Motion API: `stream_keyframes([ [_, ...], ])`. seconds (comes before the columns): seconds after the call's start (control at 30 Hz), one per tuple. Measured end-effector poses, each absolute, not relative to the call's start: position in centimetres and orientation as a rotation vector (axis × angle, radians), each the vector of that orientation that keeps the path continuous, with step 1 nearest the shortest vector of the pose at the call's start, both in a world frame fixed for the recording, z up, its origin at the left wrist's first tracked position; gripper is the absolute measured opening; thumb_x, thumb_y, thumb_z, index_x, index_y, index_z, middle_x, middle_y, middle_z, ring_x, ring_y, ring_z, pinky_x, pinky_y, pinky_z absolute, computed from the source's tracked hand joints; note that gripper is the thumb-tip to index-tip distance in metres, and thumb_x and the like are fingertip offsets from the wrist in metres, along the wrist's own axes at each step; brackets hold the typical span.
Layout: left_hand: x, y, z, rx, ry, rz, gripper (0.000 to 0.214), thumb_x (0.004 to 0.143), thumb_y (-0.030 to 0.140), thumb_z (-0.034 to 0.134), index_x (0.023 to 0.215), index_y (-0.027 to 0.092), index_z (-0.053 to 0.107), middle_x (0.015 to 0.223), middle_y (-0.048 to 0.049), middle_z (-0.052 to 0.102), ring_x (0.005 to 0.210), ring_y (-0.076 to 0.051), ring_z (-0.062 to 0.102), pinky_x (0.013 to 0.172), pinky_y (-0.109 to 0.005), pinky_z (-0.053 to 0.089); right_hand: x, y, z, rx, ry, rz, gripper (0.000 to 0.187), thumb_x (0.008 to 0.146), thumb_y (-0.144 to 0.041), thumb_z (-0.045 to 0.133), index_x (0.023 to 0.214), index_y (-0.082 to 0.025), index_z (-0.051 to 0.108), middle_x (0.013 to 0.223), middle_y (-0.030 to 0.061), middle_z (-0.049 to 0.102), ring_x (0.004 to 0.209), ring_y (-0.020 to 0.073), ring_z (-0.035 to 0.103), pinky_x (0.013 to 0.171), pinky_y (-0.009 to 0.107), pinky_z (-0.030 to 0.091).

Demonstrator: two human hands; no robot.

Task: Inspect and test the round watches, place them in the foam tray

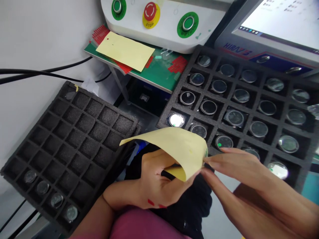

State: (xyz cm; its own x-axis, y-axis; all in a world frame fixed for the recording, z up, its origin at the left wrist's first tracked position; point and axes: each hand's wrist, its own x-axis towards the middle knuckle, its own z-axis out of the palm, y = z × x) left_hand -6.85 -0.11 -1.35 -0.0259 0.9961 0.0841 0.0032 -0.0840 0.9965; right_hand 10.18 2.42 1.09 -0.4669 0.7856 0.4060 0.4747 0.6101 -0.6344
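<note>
A pale yellow paper sheet (179, 142), bent over into a curve, is held by my left hand (159, 179), whose fingers are closed beneath and around it. A bit of green shows at its right edge. My right hand (239, 172) meets that edge with thumb and forefinger pinched; whatever lies between the fingertips is too small to make out. Just behind the hands is a dark foam tray (163, 121) with round, glass-topped watch heads in its compartments. One watch head (223, 142) close to my right hand has a green dot on it.
Another foam tray (99, 121) on the left holds several round watch pieces (43, 187) along its near edge. A second yellow sheet (126, 49) and red stickers (177, 64) lie on a green shelf. Behind stand a machine panel with a stop button (150, 11) and a monitor (281, 23).
</note>
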Motion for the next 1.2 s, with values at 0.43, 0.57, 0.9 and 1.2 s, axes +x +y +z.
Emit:
stream_keyframes([
  [0.43, -8.4, 2.2, -1.3, 1.118, 1.051, 1.189, 0.021, 0.080, 0.029, 0.070, 0.066, 0.013, 0.070, 0.059, -0.0022, 0.064, 0.052, -0.011, 0.054, 0.051, -0.022, 0.044, 10.6, 4.5, 1.9, -0.867, -2.363, 0.638, 0.013, 0.091, -0.009, 0.060, 0.100, -0.017, 0.065, 0.093, 0.0044, 0.072, 0.083, 0.0147, 0.070, 0.077, 0.025, 0.058],
  [0.57, -8.8, 2.5, -1.2, 1.066, 0.984, 1.132, 0.018, 0.082, 0.025, 0.068, 0.070, 0.012, 0.071, 0.066, -0.0042, 0.067, 0.054, -0.010, 0.056, 0.050, -0.020, 0.043, 11.4, 4.8, 1.4, -0.772, -2.430, 0.657, 0.016, 0.092, -0.008, 0.058, 0.105, -0.014, 0.066, 0.097, 0.0063, 0.072, 0.092, 0.0148, 0.068, 0.080, 0.025, 0.056],
  [0.9, -8.9, 2.8, 0.4, 1.200, 1.067, 0.985, 0.035, 0.084, 0.024, 0.061, 0.052, 0.015, 0.051, 0.055, 0.0033, 0.046, 0.050, -0.007, 0.039, 0.047, -0.022, 0.031, 13.8, 3.8, 1.7, -0.788, -2.618, 0.622, 0.058, 0.092, -0.007, 0.053, 0.146, -0.027, 0.046, 0.123, 0.0022, 0.068, 0.113, 0.0220, 0.063, 0.088, 0.036, 0.055],
  [1.2, -8.6, 2.9, 0.5, 1.149, 1.098, 0.964, 0.036, 0.083, 0.024, 0.062, 0.051, 0.016, 0.049, 0.054, 0.0023, 0.046, 0.051, -0.007, 0.039, 0.048, -0.022, 0.030, 13.6, 3.8, 1.8, -0.788, -2.642, 0.551, 0.061, 0.092, -0.008, 0.052, 0.150, -0.025, 0.039, 0.122, 0.0037, 0.069, 0.111, 0.0223, 0.065, 0.085, 0.037, 0.056],
])
